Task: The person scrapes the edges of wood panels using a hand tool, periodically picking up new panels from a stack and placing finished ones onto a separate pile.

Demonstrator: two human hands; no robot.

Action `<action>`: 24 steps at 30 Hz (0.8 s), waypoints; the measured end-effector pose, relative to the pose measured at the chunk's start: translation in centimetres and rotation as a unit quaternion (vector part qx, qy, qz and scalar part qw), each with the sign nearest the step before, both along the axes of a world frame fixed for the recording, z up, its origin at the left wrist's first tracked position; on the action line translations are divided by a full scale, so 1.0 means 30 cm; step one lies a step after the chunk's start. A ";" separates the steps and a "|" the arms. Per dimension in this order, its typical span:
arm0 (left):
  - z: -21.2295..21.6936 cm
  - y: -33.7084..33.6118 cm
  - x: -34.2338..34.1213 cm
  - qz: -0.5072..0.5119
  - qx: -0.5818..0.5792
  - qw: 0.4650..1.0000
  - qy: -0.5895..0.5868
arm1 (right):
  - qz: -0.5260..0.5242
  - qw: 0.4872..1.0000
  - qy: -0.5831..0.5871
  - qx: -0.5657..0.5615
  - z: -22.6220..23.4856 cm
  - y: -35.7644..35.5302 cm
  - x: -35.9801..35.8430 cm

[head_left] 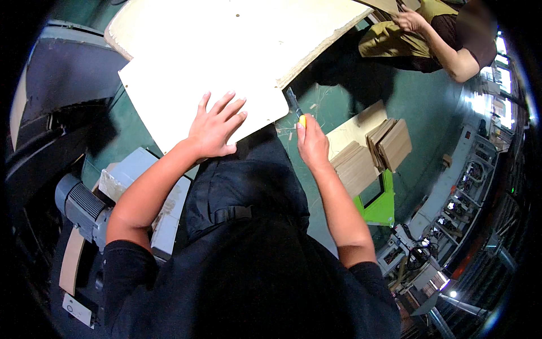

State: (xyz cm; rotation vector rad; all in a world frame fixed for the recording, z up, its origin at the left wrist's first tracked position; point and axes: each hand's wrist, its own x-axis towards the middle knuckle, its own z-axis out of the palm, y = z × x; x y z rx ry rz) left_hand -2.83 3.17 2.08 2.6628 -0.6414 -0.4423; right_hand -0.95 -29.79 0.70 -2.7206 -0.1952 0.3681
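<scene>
A large pale board (186,73) lies flat in front of my body, brightly lit, with a rough, ragged strip along its right edge. Spread fingers and palm of my left hand (215,127) rest on the board's near part. My right hand (313,142) is closed around a utility knife (302,120) with a yellow part near my thumb. The knife's dark blade end points up and away, just beside the board's near right corner. Whether the blade touches the board I cannot tell.
Wooden panels (357,169) are stacked on a green frame (381,206) at the right. Another person (451,42) works at the far right. A grey motor (82,200) and a light box (164,226) stand at the left; machinery (440,203) lines the right side.
</scene>
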 end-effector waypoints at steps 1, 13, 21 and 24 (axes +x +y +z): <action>0.004 -0.001 0.002 -0.001 0.001 1.000 0.003 | 0.016 1.000 -0.007 0.011 0.017 -0.007 0.018; 0.030 0.066 0.053 -0.068 -0.006 0.998 0.006 | 0.107 0.993 0.031 0.032 0.063 -0.030 -0.171; 0.029 0.103 0.100 -0.091 0.012 0.996 -0.019 | 0.067 0.992 0.102 0.029 0.044 0.039 -0.183; 0.002 0.090 0.078 -0.062 0.004 0.998 -0.032 | 0.043 0.994 0.100 0.023 0.007 0.051 -0.197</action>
